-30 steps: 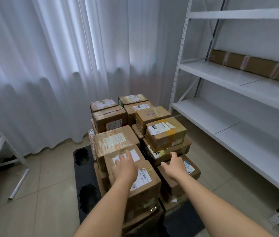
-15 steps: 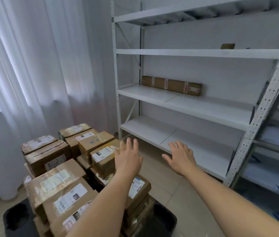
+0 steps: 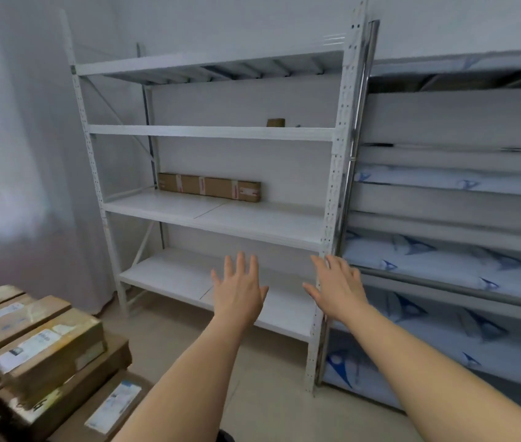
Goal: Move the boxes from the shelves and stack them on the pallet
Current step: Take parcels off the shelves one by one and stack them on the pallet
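White steel shelves (image 3: 211, 215) stand ahead of us, and only two boxes show on them: a long box (image 3: 208, 186) lying lengthwise against the back wall on the middle level, and a small box (image 3: 275, 122) far back on the level above, mostly hidden by the shelf edge. Our left hand (image 3: 239, 290) and right hand (image 3: 335, 288) are both raised in front of us with fingers spread and straight, holding nothing. We judge they are kept apart like this to take the long box by its two ends. The stacked boxes (image 3: 39, 349) sit low at our left, packed close in layers so that they bear one another; the pallet beneath is hidden. Most of the job looks done. The long box's place at the back calls for a deep reach.
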